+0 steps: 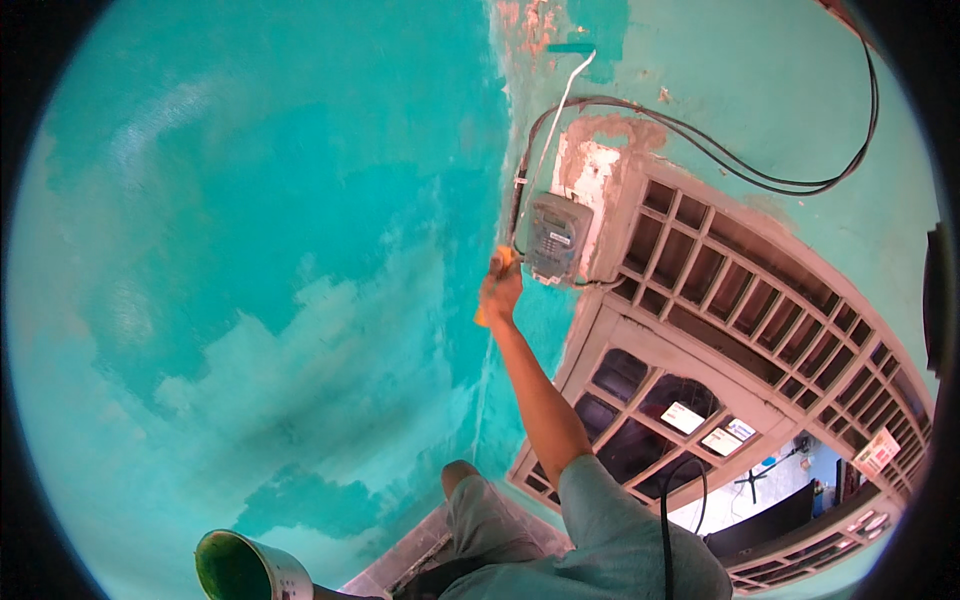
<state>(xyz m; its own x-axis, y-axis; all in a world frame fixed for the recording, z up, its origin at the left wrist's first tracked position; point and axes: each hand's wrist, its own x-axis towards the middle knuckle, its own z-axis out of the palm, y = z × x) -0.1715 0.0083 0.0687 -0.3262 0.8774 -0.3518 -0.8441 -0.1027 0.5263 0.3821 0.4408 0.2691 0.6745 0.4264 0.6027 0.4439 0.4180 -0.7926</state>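
Note:
My right hand (pixel 501 290) is raised to the corner between two walls and closed round the orange handle (pixel 482 318) of a paint roller. From its upper end a thin white rod (pixel 560 115) runs up to a small teal roller sleeve (pixel 572 48), which lies against the right-hand wall. Darker teal paint (pixel 605 25) surrounds the sleeve, beside bare, chipped plaster. A grey electricity meter (pixel 558 238) is mounted just right of my hand. At the lower left a white bucket (pixel 290 580) shows green paint inside. My left hand is out of the picture.
Black cables (pixel 740 165) loop along the wall above a slatted wooden vent (pixel 745 275). Below it stands a framed door (pixel 600 350) with dark panes and stuck-on papers. The left wall (pixel 300 200) is patchy teal. My bent knee (pixel 460 472) is close to the wall.

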